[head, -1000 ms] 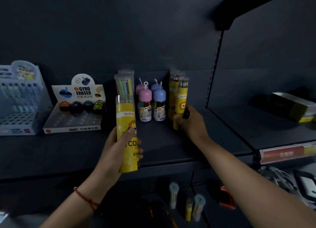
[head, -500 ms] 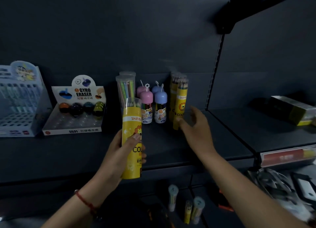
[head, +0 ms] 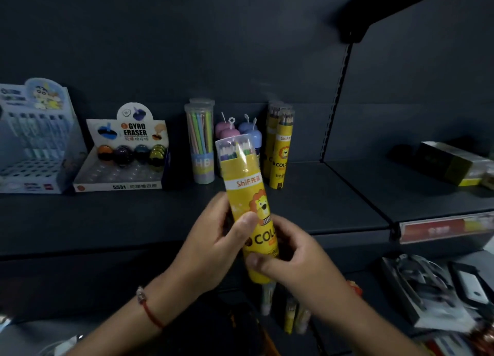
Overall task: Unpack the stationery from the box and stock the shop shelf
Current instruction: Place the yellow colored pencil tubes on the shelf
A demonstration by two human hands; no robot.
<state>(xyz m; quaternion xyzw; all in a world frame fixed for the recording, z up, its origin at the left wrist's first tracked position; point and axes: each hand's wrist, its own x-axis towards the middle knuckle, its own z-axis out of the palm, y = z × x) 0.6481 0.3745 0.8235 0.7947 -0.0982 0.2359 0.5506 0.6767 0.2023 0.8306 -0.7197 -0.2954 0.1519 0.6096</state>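
Pencil tube (head: 251,211), yellow w/ lion print, was at centre frame, tilted slightly, in front of the shelf (head: 307,206), not yet on it. Left hand (head: 213,246) wrapped its mid-section, thumb on the label; right hand (head: 299,259) gripped the base, prob. to steady or turn it label-out. Matching tubes (head: 280,152) stood upper right of it, likely its slot. Gyro eraser box (head: 125,152) sat at left.

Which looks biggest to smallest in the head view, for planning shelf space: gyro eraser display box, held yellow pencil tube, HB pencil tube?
1. Gyro eraser display box
2. Held yellow pencil tube, though nearness inflates it
3. HB pencil tube
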